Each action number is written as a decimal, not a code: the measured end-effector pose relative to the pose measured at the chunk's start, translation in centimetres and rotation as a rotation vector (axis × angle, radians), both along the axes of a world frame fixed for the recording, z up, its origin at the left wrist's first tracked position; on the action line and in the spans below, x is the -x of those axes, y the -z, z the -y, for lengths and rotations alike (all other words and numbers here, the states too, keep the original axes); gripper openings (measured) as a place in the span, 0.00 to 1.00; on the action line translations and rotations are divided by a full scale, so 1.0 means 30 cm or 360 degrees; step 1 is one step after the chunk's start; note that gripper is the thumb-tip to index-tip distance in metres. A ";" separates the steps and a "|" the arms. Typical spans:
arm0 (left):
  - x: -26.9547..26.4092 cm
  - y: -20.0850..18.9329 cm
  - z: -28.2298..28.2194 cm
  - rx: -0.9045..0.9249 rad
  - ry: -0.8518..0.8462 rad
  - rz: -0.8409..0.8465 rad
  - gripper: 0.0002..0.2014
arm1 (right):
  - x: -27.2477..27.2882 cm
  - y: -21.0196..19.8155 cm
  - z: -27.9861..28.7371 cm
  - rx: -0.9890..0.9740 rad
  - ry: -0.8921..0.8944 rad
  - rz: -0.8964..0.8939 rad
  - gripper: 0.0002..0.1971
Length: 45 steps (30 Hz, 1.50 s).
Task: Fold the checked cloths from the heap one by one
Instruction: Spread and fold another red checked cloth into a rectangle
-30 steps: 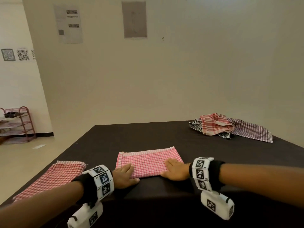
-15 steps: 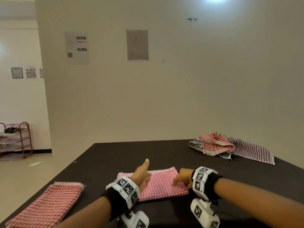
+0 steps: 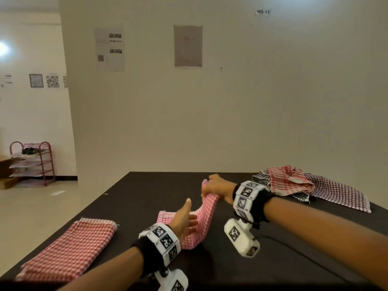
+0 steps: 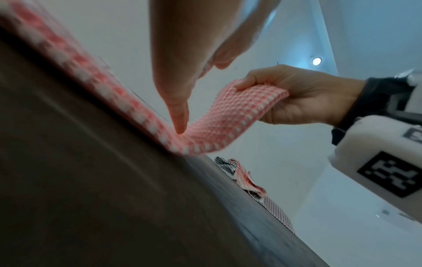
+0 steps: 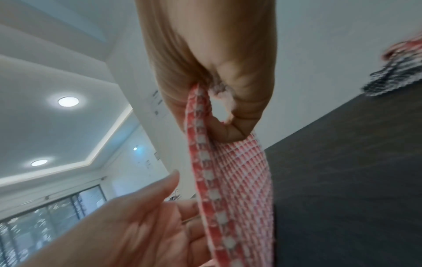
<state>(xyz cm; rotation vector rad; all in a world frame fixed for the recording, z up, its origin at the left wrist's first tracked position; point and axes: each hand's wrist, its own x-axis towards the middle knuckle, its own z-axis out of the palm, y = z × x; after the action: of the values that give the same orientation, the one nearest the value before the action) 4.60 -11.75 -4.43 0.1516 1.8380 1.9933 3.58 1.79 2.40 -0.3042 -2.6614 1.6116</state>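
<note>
Red-and-white checked cloth (image 3: 199,219) lies partly folded in the near middle of the dark worktop (image 3: 147,194), and we have its right end lifted clear of the surface. Our right hand (image 3: 218,186) grips that raised end, fingers (image 4: 248,79) and thumb curled round the doubled edge, so the fabric curves down from the fist to the part that lies flat. Our left hand (image 3: 184,217) stands edge-on across the cloth at the bend, its fingers (image 4: 178,112) straight and together, their tips touching the fabric where it leaves the worktop; it holds nothing. From the right wrist view we see the cloth hanging as a narrow layered band below the clenched hand, with the left palm open just beside it. At the near left corner a second red checked cloth (image 3: 69,248) lies folded flat, well apart from the one in hand. At the far right sits the heap (image 3: 294,183), red, black and dark checked cloths lying crumpled over one another.
</note>
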 end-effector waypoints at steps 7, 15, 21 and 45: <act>0.088 -0.008 0.222 0.0042 -0.0261 0.0070 0.29 | 0.088 0.066 0.287 -0.0051 -0.0249 0.0124 0.34; 0.086 -0.003 0.272 0.0476 -0.0129 0.0006 0.12 | 0.076 0.178 0.348 -0.0067 -0.0418 0.0279 0.23; 0.087 -0.025 0.279 0.1556 -0.0027 -0.0579 0.28 | 0.034 0.123 0.224 -0.1495 -0.0755 0.0052 0.21; 0.016 -0.024 0.288 0.1501 0.0358 -0.0538 0.33 | 0.043 0.201 0.156 0.0105 -0.0276 0.0094 0.22</act>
<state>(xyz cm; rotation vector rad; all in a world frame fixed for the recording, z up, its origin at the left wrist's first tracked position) 4.12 -20.40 -3.70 0.3942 2.6246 0.8341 2.28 -2.88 -3.64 -0.1265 -2.7511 1.7676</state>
